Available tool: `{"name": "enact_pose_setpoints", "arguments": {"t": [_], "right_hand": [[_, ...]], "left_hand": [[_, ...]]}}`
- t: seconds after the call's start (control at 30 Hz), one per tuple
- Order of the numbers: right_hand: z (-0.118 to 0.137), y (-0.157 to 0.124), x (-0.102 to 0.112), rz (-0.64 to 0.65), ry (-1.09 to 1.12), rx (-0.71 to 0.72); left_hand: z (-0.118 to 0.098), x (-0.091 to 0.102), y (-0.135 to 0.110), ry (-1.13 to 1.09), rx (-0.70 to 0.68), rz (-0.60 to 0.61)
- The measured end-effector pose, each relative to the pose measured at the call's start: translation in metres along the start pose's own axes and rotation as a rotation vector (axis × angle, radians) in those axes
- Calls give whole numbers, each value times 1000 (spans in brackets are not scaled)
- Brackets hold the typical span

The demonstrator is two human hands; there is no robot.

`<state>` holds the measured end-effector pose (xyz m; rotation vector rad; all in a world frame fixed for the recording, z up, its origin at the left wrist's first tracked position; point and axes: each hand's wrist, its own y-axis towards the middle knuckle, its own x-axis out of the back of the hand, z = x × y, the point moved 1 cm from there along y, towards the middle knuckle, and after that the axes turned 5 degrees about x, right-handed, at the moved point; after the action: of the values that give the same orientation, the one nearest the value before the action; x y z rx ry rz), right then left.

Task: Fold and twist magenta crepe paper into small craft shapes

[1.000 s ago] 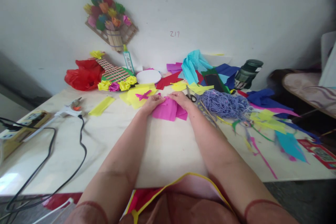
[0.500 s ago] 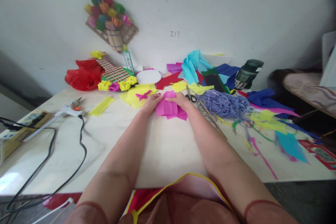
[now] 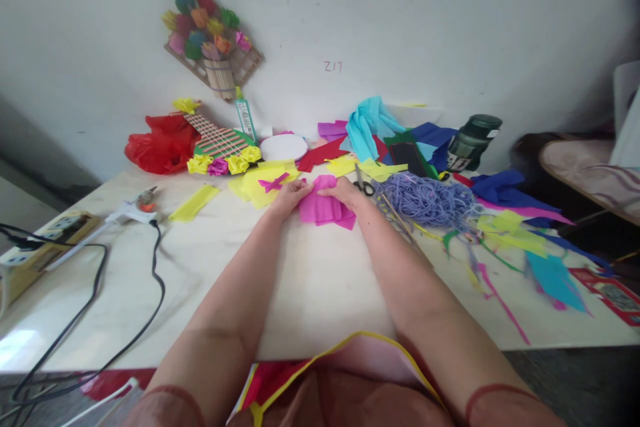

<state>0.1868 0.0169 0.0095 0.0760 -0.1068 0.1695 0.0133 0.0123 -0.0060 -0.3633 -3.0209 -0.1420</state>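
Wall, white and bare but for a hanging bunch of paper flowers, rises beyond both hands. Below it the table, pale and smooth, runs under the arms and out to either side. Right of the right hand lies a loose heap of purple yarn, with torn strips of blue and yellow paper past it. Well to the left of the left hand a black cable curls toward a glue gun. Just behind the left hand lies a flat yellow sheet. Between the hands sits the pink paper, thin and crinkled; both hands pinch its far edge, fingers closed on it. A second ago it lay spread flat and wider; now it is folded over and bunched smaller.
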Motion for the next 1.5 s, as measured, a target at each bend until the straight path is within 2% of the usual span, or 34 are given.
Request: {"name": "enact_pose_setpoints", "arguments": {"t": [0.1, 0.27, 0.5, 0.6, 0.8, 1.0, 1.13, 1.23, 1.37, 1.5], "right_hand": [[-1, 0, 3, 0, 26, 15], [-4, 1, 7, 22, 129, 41], [-5, 0, 5, 95, 220, 1], [-4, -3, 3, 151, 216, -36], [-1, -4, 0, 220, 173, -41], [-1, -4, -2, 217, 62, -23], [-2, -3, -1, 210, 101, 0], [-4, 0, 1, 152, 90, 22], [-6, 4, 2, 92, 64, 65], [-7, 5, 2, 100, 100, 100]], "left_hand": [[-4, -1, -2, 29, 10, 4], [-13, -5, -7, 99, 65, -56], [-13, -4, -10, 23, 106, -28], [-11, -3, -8, -36, 67, -40], [-8, -5, -6, -88, -1, 43], [0, -2, -2, -91, 0, 12], [1, 0, 0, -131, -13, -46], [2, 1, 1, -150, -10, -92], [6, 3, 4, -179, 15, -113], [6, 3, 5, -243, 72, -152]]}}
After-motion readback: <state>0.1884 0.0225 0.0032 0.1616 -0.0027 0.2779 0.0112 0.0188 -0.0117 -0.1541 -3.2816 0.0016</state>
